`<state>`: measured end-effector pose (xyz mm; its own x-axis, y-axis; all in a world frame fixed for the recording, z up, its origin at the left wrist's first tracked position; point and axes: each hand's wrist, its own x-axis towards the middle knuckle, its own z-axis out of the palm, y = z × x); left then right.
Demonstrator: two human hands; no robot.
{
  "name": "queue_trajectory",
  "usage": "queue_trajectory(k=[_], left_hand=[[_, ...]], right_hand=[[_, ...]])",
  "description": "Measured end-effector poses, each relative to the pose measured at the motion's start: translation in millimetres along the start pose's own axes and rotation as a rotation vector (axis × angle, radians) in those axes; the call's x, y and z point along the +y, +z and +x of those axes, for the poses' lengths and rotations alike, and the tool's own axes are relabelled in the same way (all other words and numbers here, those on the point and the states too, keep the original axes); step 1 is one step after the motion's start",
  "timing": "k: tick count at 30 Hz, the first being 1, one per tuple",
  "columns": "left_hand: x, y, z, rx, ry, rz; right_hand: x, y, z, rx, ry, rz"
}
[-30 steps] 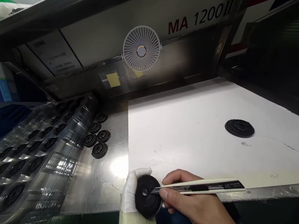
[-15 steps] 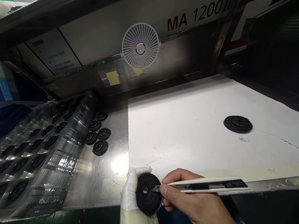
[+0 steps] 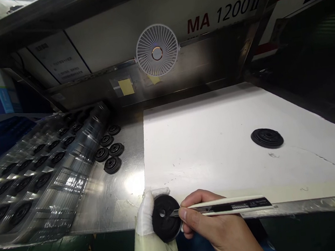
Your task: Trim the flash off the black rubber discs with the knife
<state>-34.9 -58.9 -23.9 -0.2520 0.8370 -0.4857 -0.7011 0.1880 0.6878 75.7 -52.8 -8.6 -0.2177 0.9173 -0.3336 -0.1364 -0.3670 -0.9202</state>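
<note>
My left hand [image 3: 146, 218], in a white glove, holds a round black disc [image 3: 166, 228] at the table's front edge, its flat face with a small central hole turned toward me. A white and black utility knife [image 3: 234, 205] lies in my bare right hand [image 3: 208, 221], pinched between thumb and fingers near the blade end. The short blade reaches over the disc's face, just right of the hole. Whether it touches the surface cannot be made out.
White paper [image 3: 194, 146] covers the metal table, with another black disc [image 3: 267, 138] at its right. Several discs [image 3: 112, 164] sit left of it, beside clear trays [image 3: 71, 184] of more discs. A round fan [image 3: 157, 51] hangs at the back.
The knife has shifted slightly, its rear end now a little further left and higher. Both hands keep nearly the same place and hold.
</note>
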Motion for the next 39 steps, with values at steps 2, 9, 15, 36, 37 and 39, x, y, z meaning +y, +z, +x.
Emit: queue_trajectory(k=[2, 9, 15, 36, 37, 39], left_hand=[[1, -0.2, 2, 0.004, -0.027, -0.008], [14, 3.6, 2, 0.049, -0.069, -0.038], [18, -0.9, -9, -0.186, 0.017, -0.061], [-15, -19.8, 5, -0.105, -0.07, -0.299], [-15, -20.6, 5, -0.102, -0.075, -0.305], [-15, -21.9, 6, -0.102, -0.081, -0.305]], right_hand=[[1, 2, -1, 0.014, -0.016, -0.008], [-3, -14, 3, -0.006, -0.1, 0.164], [-14, -23, 3, -0.03, -0.059, 0.29], [0, -4, 1, 0.008, -0.028, 0.386], [0, -4, 1, 0.011, -0.029, 0.39], [1, -3, 1, 0.013, -0.026, 0.397]])
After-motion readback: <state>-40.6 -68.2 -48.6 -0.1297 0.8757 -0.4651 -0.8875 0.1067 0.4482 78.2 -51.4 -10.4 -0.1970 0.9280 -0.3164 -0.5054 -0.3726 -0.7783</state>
